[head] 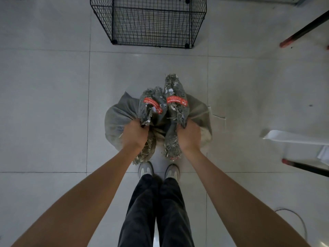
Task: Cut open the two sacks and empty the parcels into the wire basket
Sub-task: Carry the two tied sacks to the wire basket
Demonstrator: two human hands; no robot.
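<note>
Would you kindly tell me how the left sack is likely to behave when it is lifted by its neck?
Probably floppy: the left sack is creased, slumped cloth, so it should sag below the left hand. Its bulging body suggests some weight. The frayed neck, bound by a red band, looks rough, so slipping seems unlikely.

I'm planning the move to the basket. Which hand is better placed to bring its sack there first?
Left, narrowly. The left hand grips its sack in line with the wire basket's middle. The right hand grips the other sack nearer the basket's right edge. Neither sack looks cut open.
</note>
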